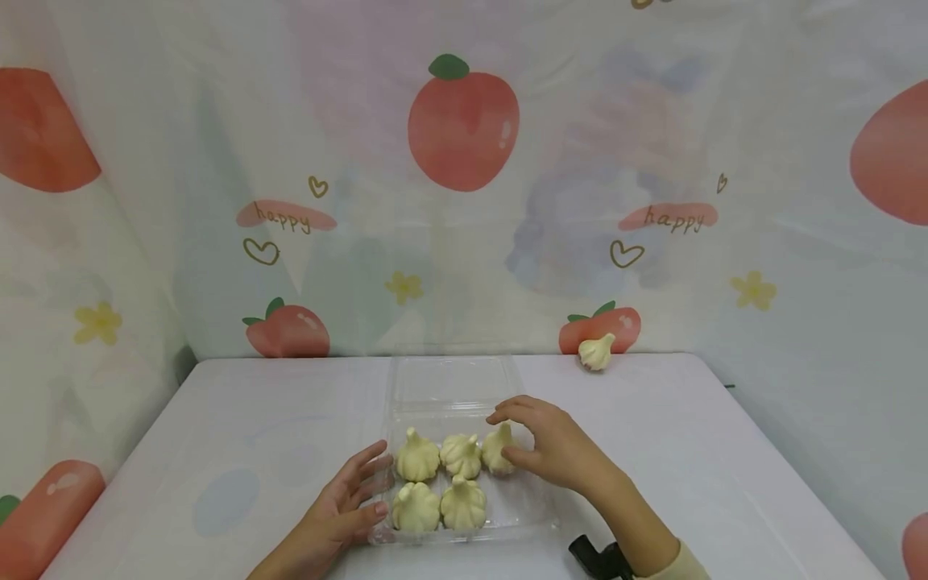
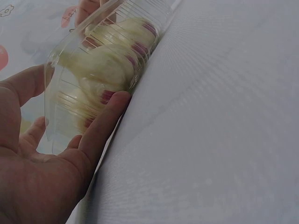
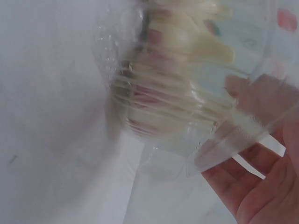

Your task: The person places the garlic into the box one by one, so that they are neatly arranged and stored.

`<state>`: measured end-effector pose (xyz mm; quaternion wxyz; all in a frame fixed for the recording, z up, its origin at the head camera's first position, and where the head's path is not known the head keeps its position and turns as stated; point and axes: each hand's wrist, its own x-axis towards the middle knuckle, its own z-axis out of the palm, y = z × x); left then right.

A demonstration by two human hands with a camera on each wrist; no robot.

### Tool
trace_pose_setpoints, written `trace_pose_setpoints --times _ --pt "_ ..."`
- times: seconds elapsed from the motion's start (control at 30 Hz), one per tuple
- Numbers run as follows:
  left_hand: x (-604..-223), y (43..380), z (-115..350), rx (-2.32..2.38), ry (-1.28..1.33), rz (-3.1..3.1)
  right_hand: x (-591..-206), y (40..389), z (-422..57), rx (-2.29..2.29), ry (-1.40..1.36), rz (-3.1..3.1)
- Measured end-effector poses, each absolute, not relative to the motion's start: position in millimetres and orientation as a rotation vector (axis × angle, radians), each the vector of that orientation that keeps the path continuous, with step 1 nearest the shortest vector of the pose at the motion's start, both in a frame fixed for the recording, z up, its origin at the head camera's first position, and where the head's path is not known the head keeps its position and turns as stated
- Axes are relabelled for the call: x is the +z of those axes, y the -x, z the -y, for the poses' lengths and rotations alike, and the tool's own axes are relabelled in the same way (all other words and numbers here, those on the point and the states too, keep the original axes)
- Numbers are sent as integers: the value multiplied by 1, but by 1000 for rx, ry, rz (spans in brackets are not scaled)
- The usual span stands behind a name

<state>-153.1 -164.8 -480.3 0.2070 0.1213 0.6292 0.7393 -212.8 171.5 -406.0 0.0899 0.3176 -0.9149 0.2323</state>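
Note:
A clear plastic clamshell box (image 1: 516, 507) lies on the white table with its lid folded open toward the back. Several pale garlic bulbs sit in it, stems up; the front right of its base holds none. My left hand (image 1: 339, 501) rests against the box's left side, fingers spread and thumb near the front corner. In the left wrist view, the thumb (image 2: 105, 123) touches the ribbed wall. Over the back right garlic bulb (image 1: 497, 449) is my right hand (image 1: 557, 441), thumb and fingers apart around it; whether they touch it I cannot tell.
Another garlic bulb (image 1: 597, 353) lies at the table's back edge, right of the lid (image 1: 457, 383). A black object (image 1: 600, 557) is by my right forearm at the front. A fruit-printed curtain (image 1: 464, 242) stands behind the table.

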Motion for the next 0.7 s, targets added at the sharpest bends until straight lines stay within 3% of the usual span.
trace_pose_setpoints --times 0.7 --pt "-481 153 165 2052 -345 -1749 -405 227 -199 816 -766 2682"
